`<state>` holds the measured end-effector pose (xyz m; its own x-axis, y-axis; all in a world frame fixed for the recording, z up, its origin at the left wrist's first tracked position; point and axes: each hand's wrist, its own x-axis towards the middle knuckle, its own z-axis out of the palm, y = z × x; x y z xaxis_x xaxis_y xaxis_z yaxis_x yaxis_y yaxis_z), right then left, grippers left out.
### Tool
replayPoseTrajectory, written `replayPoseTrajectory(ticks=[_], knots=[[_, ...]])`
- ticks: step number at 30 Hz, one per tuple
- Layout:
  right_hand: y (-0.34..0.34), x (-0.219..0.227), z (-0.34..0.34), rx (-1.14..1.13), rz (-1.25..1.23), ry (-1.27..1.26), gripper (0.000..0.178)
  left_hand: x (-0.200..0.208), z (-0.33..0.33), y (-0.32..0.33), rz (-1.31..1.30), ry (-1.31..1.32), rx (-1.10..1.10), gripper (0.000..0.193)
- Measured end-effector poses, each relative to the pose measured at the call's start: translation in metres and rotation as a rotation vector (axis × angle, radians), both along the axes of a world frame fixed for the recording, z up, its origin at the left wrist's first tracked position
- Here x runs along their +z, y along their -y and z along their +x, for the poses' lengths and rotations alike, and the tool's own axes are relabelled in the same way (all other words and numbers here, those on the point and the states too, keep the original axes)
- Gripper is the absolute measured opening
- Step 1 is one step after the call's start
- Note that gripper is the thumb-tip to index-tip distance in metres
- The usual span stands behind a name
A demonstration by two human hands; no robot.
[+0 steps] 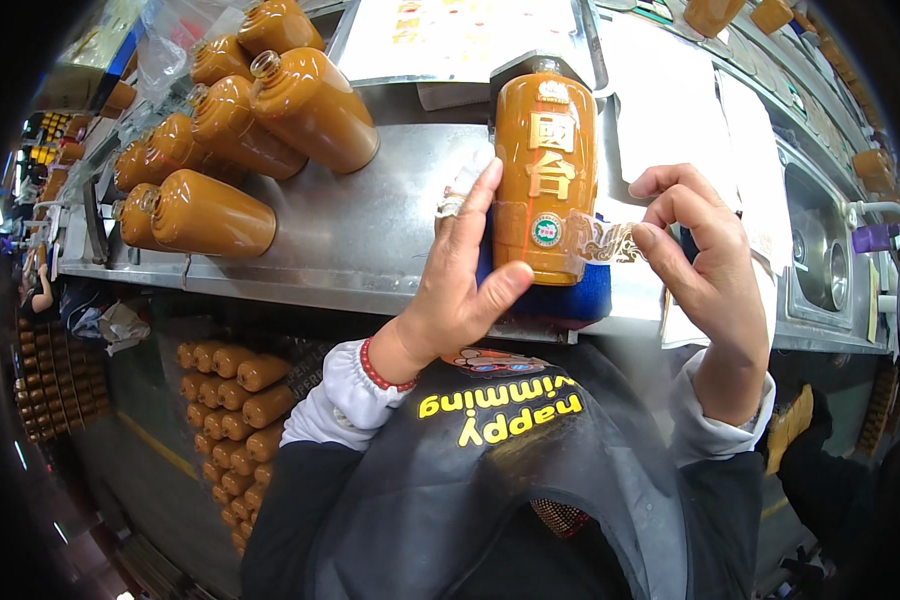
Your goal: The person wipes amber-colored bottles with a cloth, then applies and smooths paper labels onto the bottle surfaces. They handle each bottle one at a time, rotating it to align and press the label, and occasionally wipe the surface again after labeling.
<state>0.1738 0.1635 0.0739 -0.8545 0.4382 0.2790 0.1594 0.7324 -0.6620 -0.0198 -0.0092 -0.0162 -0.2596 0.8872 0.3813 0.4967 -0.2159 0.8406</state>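
A glossy amber-brown bottle with raised gold characters and a round green emblem lies on a dark blue padded rest, its neck pointing away from me. My left hand is open along the bottle's left side, fingers stretched out and thumb over its lower end. A finger of that hand has white tape wrapped round it. On the right, my right hand pinches the end of a clear decal strip with a gold scroll pattern. The strip's other end meets the bottle's lower right side.
Several similar brown bottles lie tilted at the left of the metal worktop. A decal sheet lies on a tray behind. To the right are white sheets and a metal sink. Stacked bottles stand below left.
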Motion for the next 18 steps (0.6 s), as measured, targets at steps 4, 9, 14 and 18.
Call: replayPoseTrajectory(ticks=[4,9,14,18], knots=[[0.011,0.024,-0.011,0.065,0.003,-0.019,0.015,0.001,0.004,-0.002,0.002,0.135,0.034,0.079],[0.018,0.034,-0.013,0.049,-0.004,-0.008,0.018,-0.001,0.006,-0.007,0.006,0.054,0.081,0.079],[0.006,0.024,-0.003,0.013,0.027,0.015,0.015,-0.003,0.011,-0.011,0.026,-0.009,0.137,0.086],[-0.004,0.001,0.002,-0.012,0.092,-0.021,0.014,0.001,0.015,-0.013,-0.010,-0.076,0.176,0.090]])
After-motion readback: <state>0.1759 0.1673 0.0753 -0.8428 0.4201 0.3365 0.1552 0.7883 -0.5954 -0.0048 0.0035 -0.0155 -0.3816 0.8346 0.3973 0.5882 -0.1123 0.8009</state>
